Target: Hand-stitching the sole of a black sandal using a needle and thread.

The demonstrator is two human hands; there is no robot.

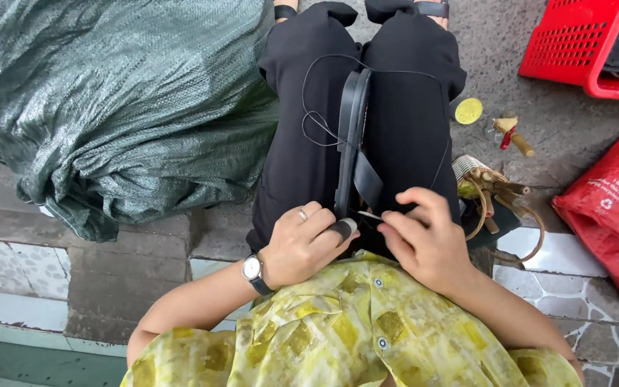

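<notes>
A black sandal (352,136) stands on its edge between my knees, held there by my black trousers. My left hand (302,244), with a ring and a wristwatch, grips the near end of the sandal, one finger capped by a dark thimble. My right hand (424,240) pinches a needle (369,215) at the sandal's strap. A thin black thread (317,129) loops from there over both thighs.
A big green woven sack (123,107) fills the left. At the right lie a red basket (582,50), a red plastic bag (610,208), a yellow round lid (468,110), small tools (514,136) and a bundle of wooden-handled tools (496,190) on the concrete.
</notes>
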